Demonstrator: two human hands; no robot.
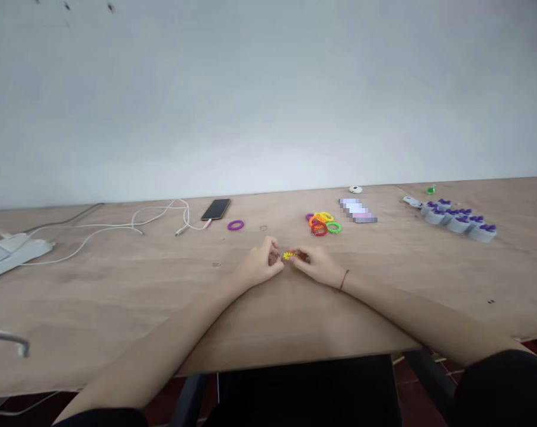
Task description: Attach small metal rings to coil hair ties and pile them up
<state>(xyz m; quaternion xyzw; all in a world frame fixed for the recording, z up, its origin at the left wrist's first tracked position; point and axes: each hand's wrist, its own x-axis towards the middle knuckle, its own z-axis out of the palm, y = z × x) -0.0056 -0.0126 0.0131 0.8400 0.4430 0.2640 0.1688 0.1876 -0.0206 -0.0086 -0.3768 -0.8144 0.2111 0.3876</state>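
Both my hands rest on the wooden table [117, 296] near its middle. My left hand [260, 265] and my right hand [316, 264] pinch a small yellow spiral hair tie [288, 255] between their fingertips, one hand on each side. A thin bracelet circles my right wrist. Just beyond my hands lies a pile of several coloured spiral hair ties [323, 223] in red, yellow, orange, green and purple. A single purple hair tie [235, 225] lies apart to the left, next to a black phone [216, 209].
White cables [130, 225] run from the phone to the left, toward a white object [10, 252] at the table's left edge. At the right stand several small white pots with purple tops [459, 218], a pixelated card [358, 211], a white round item [355, 190] and a green one [431, 190]. A pale wall rises behind.
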